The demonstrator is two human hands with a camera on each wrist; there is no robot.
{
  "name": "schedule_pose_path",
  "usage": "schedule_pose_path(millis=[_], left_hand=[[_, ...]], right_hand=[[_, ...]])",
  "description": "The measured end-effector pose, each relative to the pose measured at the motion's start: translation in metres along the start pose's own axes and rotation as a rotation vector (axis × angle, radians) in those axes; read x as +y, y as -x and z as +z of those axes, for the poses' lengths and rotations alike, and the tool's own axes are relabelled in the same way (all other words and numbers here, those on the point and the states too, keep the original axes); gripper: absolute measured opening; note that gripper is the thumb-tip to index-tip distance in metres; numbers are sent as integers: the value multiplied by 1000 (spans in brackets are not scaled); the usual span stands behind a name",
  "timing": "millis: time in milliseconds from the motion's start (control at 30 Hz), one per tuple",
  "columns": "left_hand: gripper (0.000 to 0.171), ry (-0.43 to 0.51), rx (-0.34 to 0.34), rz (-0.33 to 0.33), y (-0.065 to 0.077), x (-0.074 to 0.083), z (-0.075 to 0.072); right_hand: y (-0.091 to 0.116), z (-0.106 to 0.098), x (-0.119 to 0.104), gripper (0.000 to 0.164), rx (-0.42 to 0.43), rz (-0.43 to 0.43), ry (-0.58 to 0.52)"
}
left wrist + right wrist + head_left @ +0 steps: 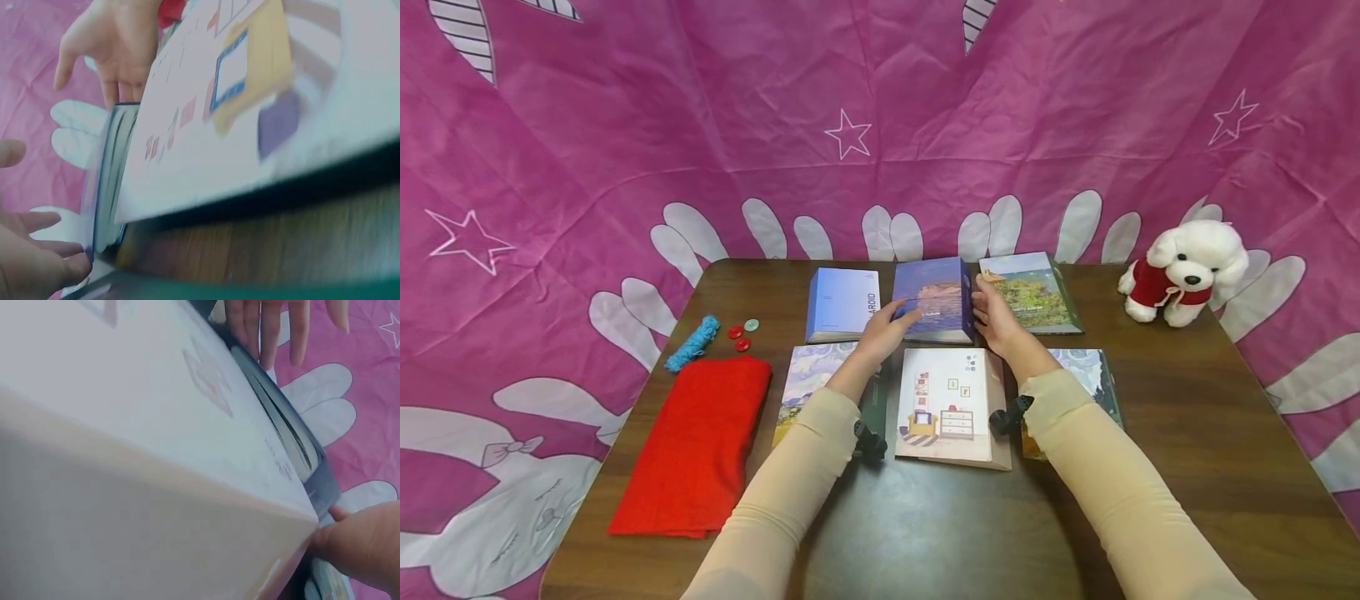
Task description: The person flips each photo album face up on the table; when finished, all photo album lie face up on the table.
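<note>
A thick photo album (934, 282) with a sea-and-cliff cover lies in the middle of the back row. My left hand (882, 335) is at its left side, fingers extended over the cover's edge. On the opposite side my right hand (997, 318) stands with relaxed fingers along the spine. In the left wrist view, the left fingertips are right at the edge of the blue album (109, 181), and the other palm faces it. A white album (951, 392) with a drawn armchair and dresser lies just in front, filling much of both wrist views.
Beside the middle album lie a light-blue album (844, 304) and a landscape album (1033, 292). Two painted-cover albums are partly under my forearms. A red cloth (700, 442), blue cord (694, 343) and several buttons (742, 344) lie left; a white plush dog (1187, 271) sits right.
</note>
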State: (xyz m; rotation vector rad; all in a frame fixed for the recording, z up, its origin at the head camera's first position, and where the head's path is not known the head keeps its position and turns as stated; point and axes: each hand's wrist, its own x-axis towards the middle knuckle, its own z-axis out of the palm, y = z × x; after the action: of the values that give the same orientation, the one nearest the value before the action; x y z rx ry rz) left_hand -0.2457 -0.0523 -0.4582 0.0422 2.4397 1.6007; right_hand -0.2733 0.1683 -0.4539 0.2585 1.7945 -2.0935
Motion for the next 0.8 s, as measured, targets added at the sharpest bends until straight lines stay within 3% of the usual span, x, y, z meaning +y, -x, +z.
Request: schedule_pose_path(millis=[67, 200, 333, 433, 600, 800], left_hand=[[68, 40, 13, -7, 1, 1, 5], [68, 37, 30, -18, 1, 7, 14], [70, -1, -27, -7, 0, 14, 21], [72, 8, -77, 14, -2, 17, 24], [70, 83, -91, 65, -3, 18, 28], [67, 200, -133, 180, -2, 23, 34]], right_hand=[[-1, 0, 0, 75, 48, 5, -59], [0, -1, 3, 57, 143, -5, -8], [4, 1, 0, 50, 207, -59, -8], [6, 3, -6, 52, 201, -115, -67], [10, 5, -14, 47, 201, -153, -128], [13, 7, -16, 43, 175, -197, -68]])
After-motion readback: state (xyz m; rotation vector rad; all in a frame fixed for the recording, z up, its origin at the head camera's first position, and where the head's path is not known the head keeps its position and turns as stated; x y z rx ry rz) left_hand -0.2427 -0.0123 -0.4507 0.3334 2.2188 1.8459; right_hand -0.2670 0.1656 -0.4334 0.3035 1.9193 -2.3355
